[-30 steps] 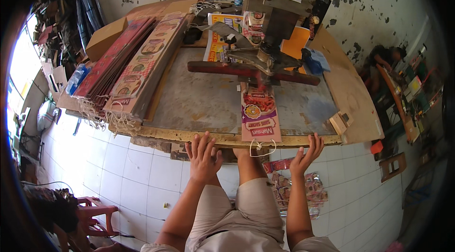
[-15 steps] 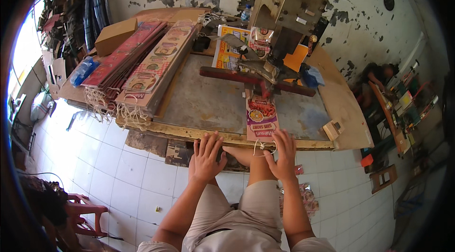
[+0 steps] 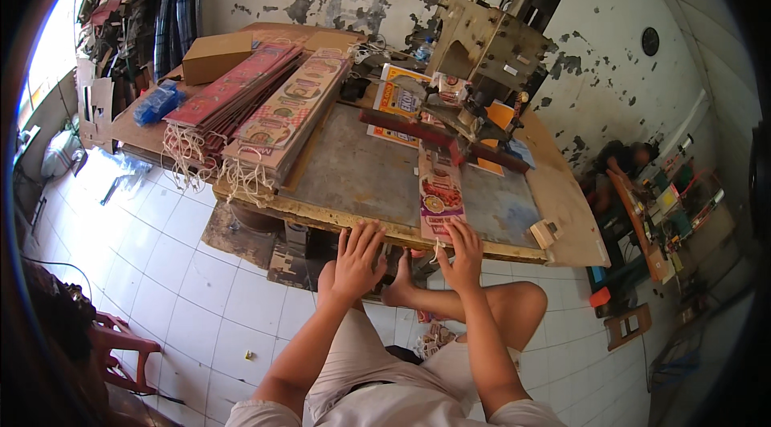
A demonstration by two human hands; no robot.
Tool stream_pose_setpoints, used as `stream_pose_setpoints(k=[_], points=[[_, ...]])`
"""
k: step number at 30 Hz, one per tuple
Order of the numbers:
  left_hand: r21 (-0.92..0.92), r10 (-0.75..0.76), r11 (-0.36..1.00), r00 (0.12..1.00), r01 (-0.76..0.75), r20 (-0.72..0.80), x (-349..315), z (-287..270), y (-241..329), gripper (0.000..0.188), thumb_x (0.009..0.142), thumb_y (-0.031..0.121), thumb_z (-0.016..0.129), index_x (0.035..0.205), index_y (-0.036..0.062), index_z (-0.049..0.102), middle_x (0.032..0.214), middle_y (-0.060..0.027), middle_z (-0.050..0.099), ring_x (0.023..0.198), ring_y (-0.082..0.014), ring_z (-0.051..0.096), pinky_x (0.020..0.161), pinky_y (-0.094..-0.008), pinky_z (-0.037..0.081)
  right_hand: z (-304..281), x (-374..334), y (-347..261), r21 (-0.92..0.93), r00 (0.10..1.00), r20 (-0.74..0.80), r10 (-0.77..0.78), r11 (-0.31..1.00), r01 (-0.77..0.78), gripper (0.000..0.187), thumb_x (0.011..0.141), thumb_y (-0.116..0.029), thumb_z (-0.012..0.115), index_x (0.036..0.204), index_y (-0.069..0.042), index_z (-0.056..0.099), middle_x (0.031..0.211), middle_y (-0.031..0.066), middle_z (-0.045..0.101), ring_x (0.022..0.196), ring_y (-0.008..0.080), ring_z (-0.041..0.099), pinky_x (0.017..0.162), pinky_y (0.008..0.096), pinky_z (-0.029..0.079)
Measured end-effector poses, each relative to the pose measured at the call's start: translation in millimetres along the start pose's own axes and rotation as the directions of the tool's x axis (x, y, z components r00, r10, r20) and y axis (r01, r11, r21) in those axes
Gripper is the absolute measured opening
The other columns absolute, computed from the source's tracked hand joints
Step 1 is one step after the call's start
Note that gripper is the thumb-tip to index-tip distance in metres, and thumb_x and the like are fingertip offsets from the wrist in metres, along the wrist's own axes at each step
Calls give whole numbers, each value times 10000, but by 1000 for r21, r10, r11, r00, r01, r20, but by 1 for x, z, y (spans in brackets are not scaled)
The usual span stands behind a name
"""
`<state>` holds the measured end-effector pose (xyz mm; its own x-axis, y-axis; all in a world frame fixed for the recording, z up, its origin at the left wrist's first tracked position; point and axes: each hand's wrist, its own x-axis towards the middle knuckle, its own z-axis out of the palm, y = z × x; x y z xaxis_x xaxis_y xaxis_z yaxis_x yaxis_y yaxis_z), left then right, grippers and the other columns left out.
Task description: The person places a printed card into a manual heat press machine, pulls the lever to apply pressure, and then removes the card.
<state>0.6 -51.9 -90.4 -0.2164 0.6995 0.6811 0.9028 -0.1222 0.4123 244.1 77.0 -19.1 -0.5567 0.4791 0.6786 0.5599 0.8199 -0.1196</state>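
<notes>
I observe a worn wooden counter (image 3: 353, 178) with a grey metal top sheet, seen from above. One long flat printed paper bag, red and purple with a string handle (image 3: 439, 198), lies across the near edge of the counter, its far end under the head of a tan metal press machine (image 3: 490, 49) standing toward the far edge. The right hand (image 3: 463, 254) rests on the bag's near end at the counter's edge, fingers (image 3: 470, 232) pressed together and laid flat on the paper; whether they pinch the string I cannot tell. The left hand (image 3: 353, 262) grips the near edge just beside the bag, fingers spread, holding nothing.

By my judgement the work is partly done: this bag sits in the press, not yet withdrawn. Two stacks of similar flat printed bags with dangling strings (image 3: 265, 110) lie along the left edge; whether these are finished or waiting I cannot tell. A brown cardboard box (image 3: 217, 56) sits at the far left corner.
</notes>
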Motion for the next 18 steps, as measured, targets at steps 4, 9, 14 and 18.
stream_pose_setpoints(k=[4,9,14,18], points=[[-16,0,1000,1000,-1,-16,0,-1,1,703,910,207,729,1578,106,534,1670,-107,489,1608,-375,368,1316,-636,250,0,-2,-1,-6,1000,-7,2,1000,-2,572,993,-323,754,1492,-71,631,1559,130,601,1447,377,529,1209,557,387],[-32,8,999,999,-9,-44,1,-3,4,729,901,188,734,1592,108,516,1664,-111,493,1607,-381,367,1318,-636,243,-3,-9,0,-25,1000,-10,16,1000,-16,566,971,-246,779,1502,-110,637,1531,107,615,1446,351,534,1198,534,401],[0,21,1000,999,-21,-29,1,-10,4,752,878,171,738,1594,110,515,1667,-106,493,1613,-385,358,1320,-629,241,-29,-15,-1,-62,997,64,51,997,-47,539,937,-85,771,1466,-136,676,1481,71,639,1383,323,587,1127,498,466],[-9,13,1000,999,-14,-48,0,-9,10,770,860,164,741,1594,111,515,1668,-103,493,1616,-389,354,1325,-625,231,-62,-19,24,-106,996,63,60,993,-53,454,943,-23,724,1391,-99,735,1374,98,693,1250,336,645,1037,468,518]])
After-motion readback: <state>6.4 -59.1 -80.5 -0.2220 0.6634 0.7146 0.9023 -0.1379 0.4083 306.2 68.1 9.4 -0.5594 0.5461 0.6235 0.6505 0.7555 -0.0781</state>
